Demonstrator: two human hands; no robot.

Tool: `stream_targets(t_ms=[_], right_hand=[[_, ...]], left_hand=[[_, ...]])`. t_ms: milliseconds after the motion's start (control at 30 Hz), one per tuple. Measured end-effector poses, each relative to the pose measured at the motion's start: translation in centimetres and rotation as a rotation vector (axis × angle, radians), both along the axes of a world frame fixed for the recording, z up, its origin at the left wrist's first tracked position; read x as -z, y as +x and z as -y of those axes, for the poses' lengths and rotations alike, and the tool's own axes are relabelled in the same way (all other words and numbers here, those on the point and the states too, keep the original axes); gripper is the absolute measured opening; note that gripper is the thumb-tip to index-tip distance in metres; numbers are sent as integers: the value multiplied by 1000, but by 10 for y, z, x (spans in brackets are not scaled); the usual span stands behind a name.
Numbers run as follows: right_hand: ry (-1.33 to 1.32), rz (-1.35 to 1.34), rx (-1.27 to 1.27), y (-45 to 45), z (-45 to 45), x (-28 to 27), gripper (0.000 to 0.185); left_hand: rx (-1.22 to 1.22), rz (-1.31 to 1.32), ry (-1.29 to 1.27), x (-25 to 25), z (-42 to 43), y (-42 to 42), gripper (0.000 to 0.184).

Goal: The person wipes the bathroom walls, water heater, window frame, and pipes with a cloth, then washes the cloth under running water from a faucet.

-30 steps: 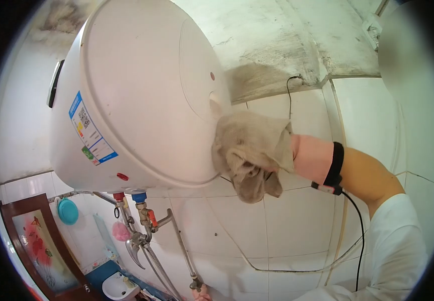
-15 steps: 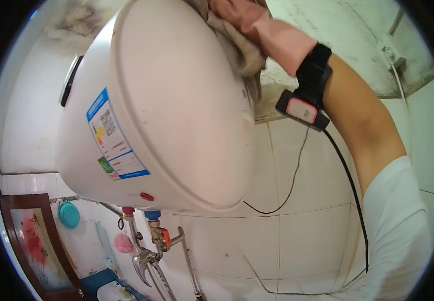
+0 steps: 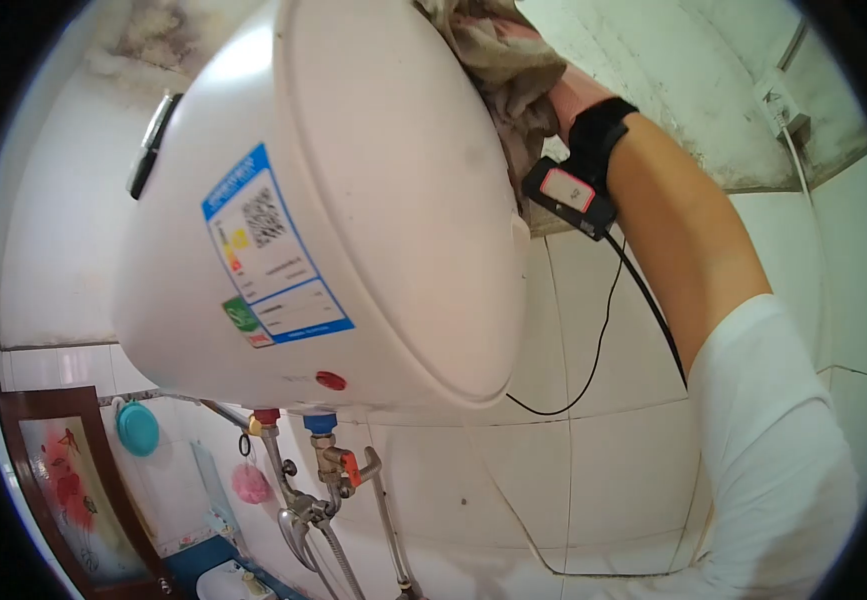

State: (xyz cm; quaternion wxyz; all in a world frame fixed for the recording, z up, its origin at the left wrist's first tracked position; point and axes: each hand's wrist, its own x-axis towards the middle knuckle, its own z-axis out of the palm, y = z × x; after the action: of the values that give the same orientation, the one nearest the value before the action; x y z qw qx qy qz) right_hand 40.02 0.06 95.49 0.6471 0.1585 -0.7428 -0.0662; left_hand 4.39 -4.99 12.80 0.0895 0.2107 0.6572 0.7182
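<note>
In a pink glove, my right hand [image 3: 577,92] reaches up to the upper right edge of a white water heater [image 3: 408,220]. It holds a crumpled grey-brown cloth [image 3: 513,75] against the heater's end face; the cloth covers most of the fingers. A black strap with a small device [image 3: 570,193] sits on my right wrist, with a cable trailing down. On the heater's side are a blue-and-white label [image 3: 273,245] and a red oval badge [image 3: 331,381]. My left hand is out of the picture.
Under the heater hang metal pipes and a mixer valve [image 3: 298,520], with an orange-red valve handle [image 3: 351,470]. A thin black cord [image 3: 593,375] loops along the tiled wall. A socket [image 3: 781,105] is at upper right, a brown-framed door [image 3: 83,490] at lower left.
My right hand and forearm have shifted left and slightly down with the cloth, which now hides more of the glove. The view has shifted a little, so the heater appears further right.
</note>
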Motion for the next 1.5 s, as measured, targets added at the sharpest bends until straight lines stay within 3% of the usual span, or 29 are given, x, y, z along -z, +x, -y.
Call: stream_targets(t_ms=[300, 567, 667, 700, 967, 1167, 1233, 1333, 1367, 1467, 1500], right_hand=[[-66, 126, 238, 4, -56, 32, 42], [-39, 438, 922, 26, -118, 107, 39], [98, 543, 1047, 52, -103, 118, 37], [169, 563, 1053, 63, -97, 117, 37], [-451, 347, 487, 174, -38, 137, 40], [-520, -16, 340, 217, -45, 121, 41], [-443, -57, 358, 200, -23, 139, 42], [-99, -116, 676, 200, -37, 151, 41], [-135, -79, 772, 186, -19, 167, 42], [542, -130, 1128, 163, -23, 195, 32], [485, -45, 1230, 152, -22, 202, 31]], left_hand=[[28, 33, 3, -1, 1, 6, 38], [35, 49, 0, 3, -1, 14, 40], [39, 53, -12, 7, -4, 16, 41], [40, 59, -15, 9, -5, 17, 41], [35, 104, -49, 13, -9, 24, 43], [18, 156, -104, 14, -5, 36, 45], [-17, 220, -134, 8, -3, 46, 45], [251, 74, 90, 23, 0, 34, 49], [-73, -449, -111, 101, -38, -19, 32], [0, -272, -85, 86, -29, -9, 34], [71, -134, -19, 60, -17, 11, 38]])
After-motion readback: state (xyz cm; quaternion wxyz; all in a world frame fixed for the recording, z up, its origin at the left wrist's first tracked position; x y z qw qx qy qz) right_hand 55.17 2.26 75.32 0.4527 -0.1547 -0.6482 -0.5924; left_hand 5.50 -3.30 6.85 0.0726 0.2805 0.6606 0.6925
